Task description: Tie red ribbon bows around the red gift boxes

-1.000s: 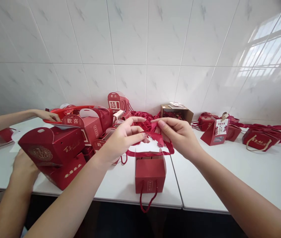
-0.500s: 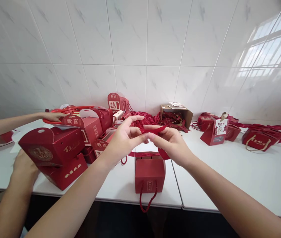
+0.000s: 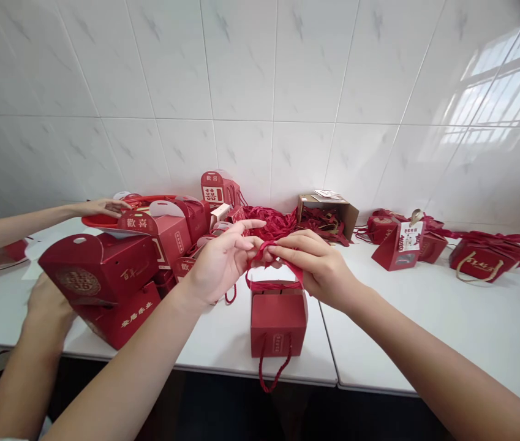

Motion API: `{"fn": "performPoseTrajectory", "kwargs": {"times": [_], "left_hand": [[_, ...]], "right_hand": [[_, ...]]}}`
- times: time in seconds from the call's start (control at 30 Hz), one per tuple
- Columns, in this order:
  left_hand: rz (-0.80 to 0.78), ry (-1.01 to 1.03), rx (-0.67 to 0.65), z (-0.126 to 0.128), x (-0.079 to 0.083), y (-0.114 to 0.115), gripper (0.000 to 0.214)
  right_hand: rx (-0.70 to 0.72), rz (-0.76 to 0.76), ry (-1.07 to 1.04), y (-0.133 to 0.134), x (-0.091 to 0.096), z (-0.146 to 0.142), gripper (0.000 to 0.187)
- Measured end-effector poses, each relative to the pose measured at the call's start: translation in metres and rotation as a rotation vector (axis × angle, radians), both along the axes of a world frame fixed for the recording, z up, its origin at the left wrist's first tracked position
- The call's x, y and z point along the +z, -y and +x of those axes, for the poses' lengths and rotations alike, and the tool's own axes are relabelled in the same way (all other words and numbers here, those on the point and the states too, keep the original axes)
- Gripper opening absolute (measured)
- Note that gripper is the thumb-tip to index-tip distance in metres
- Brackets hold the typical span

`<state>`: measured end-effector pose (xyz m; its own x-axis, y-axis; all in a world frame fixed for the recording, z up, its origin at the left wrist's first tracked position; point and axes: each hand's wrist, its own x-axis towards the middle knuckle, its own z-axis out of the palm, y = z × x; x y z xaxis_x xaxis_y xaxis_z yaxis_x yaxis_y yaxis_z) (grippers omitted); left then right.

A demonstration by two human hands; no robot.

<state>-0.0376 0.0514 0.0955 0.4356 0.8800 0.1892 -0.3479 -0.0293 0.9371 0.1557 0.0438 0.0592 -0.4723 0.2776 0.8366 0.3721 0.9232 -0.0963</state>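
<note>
A small red gift box (image 3: 278, 324) stands upright at the table's front edge, its rope handle hanging down over the near side. Red ribbon (image 3: 297, 274) runs across the box top and rises in a loop between my hands. My left hand (image 3: 223, 260) pinches the ribbon from the left, its index finger stretched out. From the right, my right hand (image 3: 319, 263) is closed on the same ribbon, fingertips touching those of the left. The ribbon's crossing point is partly hidden by my fingers.
Red gift boxes (image 3: 168, 236) are piled at left, where a co-worker's hands (image 3: 108, 208) reach in. Behind lie a heap of red ribbon (image 3: 273, 222) and a cardboard box (image 3: 345, 217) of ribbons. Tied red boxes (image 3: 478, 257) sit at right. A table seam runs right of centre.
The ribbon between my hands now forms an upright loop. My right hand has turned knuckles-up over it, and my left palm has opened outward. The co-worker's far hand has lifted slightly.
</note>
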Motion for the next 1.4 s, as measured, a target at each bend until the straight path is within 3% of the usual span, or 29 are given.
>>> {"fn": "performPoseTrajectory", "kwargs": {"times": [0.1, 0.17, 0.23, 0.3, 0.37, 0.47, 0.57, 0.67, 0.77, 0.83, 0.93, 1.0, 1.07, 1.17, 1.23, 1.33, 1.4], "left_hand": [[0.175, -0.057, 0.149, 0.004, -0.005, 0.002, 0.053], [0.408, -0.184, 0.381, 0.004, -0.01, 0.004, 0.054], [0.654, -0.357, 0.657, -0.001, -0.016, 0.007, 0.054], [0.799, -0.559, 0.859, -0.013, -0.029, 0.01, 0.048], [0.823, -0.793, 0.943, -0.03, -0.052, 0.012, 0.037], [0.768, -1.086, 0.851, -0.062, -0.099, 0.009, 0.036], [0.717, -1.215, 0.784, -0.087, -0.141, 0.005, 0.042], [0.713, -1.258, 0.718, -0.093, -0.156, 0.003, 0.038], [0.731, -1.182, 0.801, -0.08, -0.145, 0.003, 0.021], [0.651, -1.002, 0.777, -0.064, -0.132, 0.003, 0.012], [0.424, -0.762, 0.533, -0.037, -0.119, 0.001, 0.02], [0.307, -0.715, 0.394, -0.022, -0.118, 0.0, 0.025], [0.244, -0.722, 0.347, -0.012, -0.121, -0.002, 0.029], [0.261, -0.757, 0.439, -0.013, -0.124, -0.005, 0.033], [0.301, -0.785, 0.475, -0.024, -0.121, -0.01, 0.031], [0.294, -0.91, 0.372, -0.046, -0.108, -0.019, 0.027], [0.233, -1.034, 0.155, -0.059, -0.097, -0.024, 0.025]], "right_hand": [[0.017, -0.15, -0.118, 0.004, -0.005, -0.007, 0.032], [-0.039, -0.323, -0.298, 0.008, -0.005, -0.007, 0.029], [-0.164, -0.472, -0.446, 0.009, -0.004, 0.002, 0.029], [-0.361, -0.532, -0.429, 0.011, -0.002, 0.02, 0.034], [-0.625, -0.579, -0.185, 0.013, -0.004, 0.042, 0.038], [-0.975, -0.762, 0.362, 0.021, -0.019, 0.072, 0.032], [-1.082, -0.926, 0.66, 0.028, -0.042, 0.091, 0.028], [-1.047, -0.957, 0.658, 0.029, -0.056, 0.1, 0.026], [-0.968, -0.827, 0.439, 0.023, -0.055, 0.096, 0.035], [-0.814, -0.758, 0.265, 0.02, -0.052, 0.083, 0.043], [-0.514, -0.791, 0.182, 0.019, -0.051, 0.053, 0.045], [-0.362, -0.857, 0.154, 0.02, -0.056, 0.031, 0.045], [-0.281, -1.016, 0.026, 0.02, -0.063, 0.015, 0.044], [-0.228, -1.355, -0.255, 0.019, -0.063, 0.008, 0.044], [-0.162, -1.41, -0.294, 0.018, -0.057, 0.017, 0.039], [-0.145, -1.132, 0.002, 0.019, -0.044, 0.035, 0.022], [-0.272, -0.839, 0.238, 0.021, -0.041, 0.042, 0.019]]}}
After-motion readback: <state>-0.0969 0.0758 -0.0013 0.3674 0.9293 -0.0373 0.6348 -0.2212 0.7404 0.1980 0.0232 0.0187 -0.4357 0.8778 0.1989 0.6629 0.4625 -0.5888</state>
